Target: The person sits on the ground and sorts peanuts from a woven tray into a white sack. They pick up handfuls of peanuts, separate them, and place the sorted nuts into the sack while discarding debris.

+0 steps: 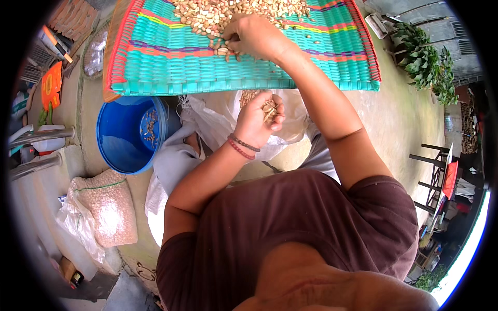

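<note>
Loose seeds that look like peanut kernels or beans (206, 15) are heaped on a green woven plastic tray (175, 70) with coloured stripes and a red edge. My right hand (253, 37) is over the near side of the heap, fingers bent down among the kernels; what lies between its fingertips is hidden. Below the tray's near edge, my left hand (262, 112) is cupped around a small pile of pale kernels or shell bits (269, 110). Two bead bracelets circle the left wrist. Under that hand lies an open white woven sack (210, 120) with more kernels inside.
A blue bucket (128, 155) with some kernels at its bottom stands left of the sack. A full, pale plastic bag (113, 210) sits on the floor below it. A leafy plant (420, 58) and a dark-legged stool or table (432, 167) are at the right.
</note>
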A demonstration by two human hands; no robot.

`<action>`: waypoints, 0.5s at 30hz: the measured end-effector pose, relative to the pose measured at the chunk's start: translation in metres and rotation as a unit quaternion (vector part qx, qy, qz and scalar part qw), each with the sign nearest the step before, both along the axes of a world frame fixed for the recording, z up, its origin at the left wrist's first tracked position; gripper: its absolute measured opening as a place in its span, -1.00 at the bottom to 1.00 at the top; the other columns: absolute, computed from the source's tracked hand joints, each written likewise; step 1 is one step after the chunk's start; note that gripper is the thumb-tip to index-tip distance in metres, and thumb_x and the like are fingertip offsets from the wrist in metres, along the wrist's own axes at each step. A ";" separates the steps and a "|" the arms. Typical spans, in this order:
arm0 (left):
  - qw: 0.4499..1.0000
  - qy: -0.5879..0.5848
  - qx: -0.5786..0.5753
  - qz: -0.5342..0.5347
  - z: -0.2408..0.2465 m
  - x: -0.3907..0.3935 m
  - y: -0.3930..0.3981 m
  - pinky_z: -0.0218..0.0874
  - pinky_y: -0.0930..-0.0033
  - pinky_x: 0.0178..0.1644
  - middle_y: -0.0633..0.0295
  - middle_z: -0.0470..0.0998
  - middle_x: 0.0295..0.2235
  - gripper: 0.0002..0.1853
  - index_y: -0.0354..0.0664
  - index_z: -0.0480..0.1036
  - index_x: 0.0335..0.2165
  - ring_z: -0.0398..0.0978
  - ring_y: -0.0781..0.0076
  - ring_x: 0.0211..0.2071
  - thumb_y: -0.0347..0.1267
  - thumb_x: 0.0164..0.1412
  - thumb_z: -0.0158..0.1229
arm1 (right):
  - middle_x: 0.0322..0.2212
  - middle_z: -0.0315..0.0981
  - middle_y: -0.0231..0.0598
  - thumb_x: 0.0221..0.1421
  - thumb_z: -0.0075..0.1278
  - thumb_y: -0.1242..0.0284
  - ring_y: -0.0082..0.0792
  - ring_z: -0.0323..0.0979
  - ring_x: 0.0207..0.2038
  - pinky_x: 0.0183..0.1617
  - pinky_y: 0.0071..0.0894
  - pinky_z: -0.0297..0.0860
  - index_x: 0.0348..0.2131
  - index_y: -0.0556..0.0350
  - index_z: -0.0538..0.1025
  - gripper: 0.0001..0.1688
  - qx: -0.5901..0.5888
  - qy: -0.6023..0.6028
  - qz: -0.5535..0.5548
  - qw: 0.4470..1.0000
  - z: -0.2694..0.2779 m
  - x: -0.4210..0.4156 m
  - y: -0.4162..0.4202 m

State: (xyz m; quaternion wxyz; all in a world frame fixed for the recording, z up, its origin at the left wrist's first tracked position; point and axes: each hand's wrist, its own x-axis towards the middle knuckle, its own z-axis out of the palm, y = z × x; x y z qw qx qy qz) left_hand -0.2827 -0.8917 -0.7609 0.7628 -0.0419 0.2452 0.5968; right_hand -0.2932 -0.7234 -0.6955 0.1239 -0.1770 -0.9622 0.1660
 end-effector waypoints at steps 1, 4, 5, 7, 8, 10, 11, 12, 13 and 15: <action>1.000 -0.001 0.008 -0.002 0.001 -0.001 -0.001 0.07 0.52 -0.64 0.21 0.39 -0.58 -0.77 -0.17 0.31 -0.48 0.30 0.44 -0.63 -0.25 0.17 -0.11 | -0.44 0.43 -0.19 -0.21 0.10 0.50 -0.22 0.43 -0.37 -0.26 -0.36 0.35 -0.36 0.08 0.53 -0.73 -0.001 0.006 0.004 1.000 -0.001 0.001 0.001; 1.000 -0.006 0.030 -0.006 0.003 -0.005 -0.001 0.06 0.55 -0.65 0.21 0.39 -0.58 -0.75 -0.19 0.32 -0.49 0.29 0.46 -0.63 -0.25 0.17 -0.10 | -0.45 0.44 -0.21 -0.22 0.09 0.54 -0.25 0.43 -0.39 -0.27 -0.39 0.36 -0.37 0.11 0.53 -0.73 -0.032 0.017 0.021 0.999 -0.003 0.006 0.012; 0.999 -0.009 0.036 -0.006 0.005 -0.007 0.000 0.06 0.55 -0.65 0.21 0.39 -0.58 -0.74 -0.20 0.33 -0.50 0.29 0.46 -0.64 -0.24 0.17 -0.11 | -0.45 0.44 -0.21 -0.23 0.09 0.55 -0.26 0.43 -0.39 -0.27 -0.39 0.36 -0.37 0.12 0.53 -0.73 -0.048 0.020 0.028 0.998 -0.004 0.007 0.017; 0.998 -0.008 0.062 -0.001 0.006 -0.014 0.002 0.05 0.56 -0.65 0.21 0.40 -0.58 -0.72 -0.21 0.33 -0.51 0.28 0.48 -0.65 -0.23 0.17 -0.11 | -0.45 0.48 -0.27 -0.21 0.10 0.55 -0.40 0.44 -0.41 -0.26 -0.46 0.36 -0.36 0.11 0.53 -0.73 -0.077 0.009 0.020 0.997 -0.002 0.006 0.021; 0.997 -0.006 0.082 0.004 0.006 -0.018 0.004 0.05 0.56 -0.66 0.21 0.40 -0.58 -0.70 -0.22 0.33 -0.52 0.28 0.48 -0.65 -0.22 0.17 -0.12 | -0.45 0.49 -0.29 -0.20 0.09 0.55 -0.44 0.43 -0.41 -0.25 -0.48 0.36 -0.35 0.10 0.53 -0.74 -0.109 0.008 0.009 0.994 0.000 0.006 0.022; 0.993 -0.024 0.112 0.010 0.009 -0.024 0.007 0.05 0.58 -0.66 0.21 0.40 -0.58 -0.67 -0.24 0.34 -0.52 0.27 0.50 -0.67 -0.20 0.19 -0.14 | -0.47 0.51 -0.36 -0.14 0.09 0.55 -0.58 0.40 -0.42 -0.25 -0.55 0.35 -0.35 0.13 0.53 -0.77 -0.178 0.009 -0.010 0.984 0.002 0.007 0.026; 0.993 -0.024 0.118 0.014 0.011 -0.027 0.007 0.05 0.58 -0.66 0.20 0.40 -0.58 -0.67 -0.24 0.34 -0.52 0.27 0.50 -0.67 -0.20 0.19 -0.14 | -0.49 0.51 -0.37 -0.16 0.12 0.52 -0.58 0.40 -0.44 -0.27 -0.55 0.35 -0.37 0.11 0.54 -0.78 -0.205 0.032 -0.010 0.978 -0.004 0.006 0.032; 0.992 -0.024 0.122 0.017 0.013 -0.030 0.008 0.05 0.58 -0.66 0.20 0.40 -0.58 -0.67 -0.24 0.34 -0.52 0.27 0.50 -0.67 -0.20 0.19 -0.14 | -0.52 0.50 -0.38 -0.17 0.14 0.50 -0.57 0.40 -0.46 -0.29 -0.55 0.34 -0.39 0.09 0.55 -0.79 -0.232 0.055 -0.011 0.971 -0.009 0.005 0.035; 0.991 -0.024 0.126 0.021 0.015 -0.033 0.008 0.05 0.58 -0.66 0.20 0.40 -0.58 -0.67 -0.24 0.34 -0.51 0.27 0.51 -0.66 -0.21 0.19 -0.14 | -0.54 0.50 -0.39 -0.19 0.17 0.48 -0.57 0.39 -0.48 -0.31 -0.55 0.34 -0.42 0.07 0.56 -0.80 -0.259 0.077 -0.011 0.963 -0.012 0.006 0.038; 0.991 -0.019 0.128 0.027 0.018 -0.037 0.010 0.05 0.58 -0.66 0.19 0.40 -0.58 -0.67 -0.24 0.34 -0.50 0.28 0.50 -0.65 -0.20 0.20 -0.15 | -0.52 0.51 -0.37 -0.17 0.17 0.46 -0.57 0.40 -0.46 -0.29 -0.54 0.34 -0.39 0.10 0.56 -0.77 -0.274 0.070 -0.017 0.959 -0.013 0.009 0.042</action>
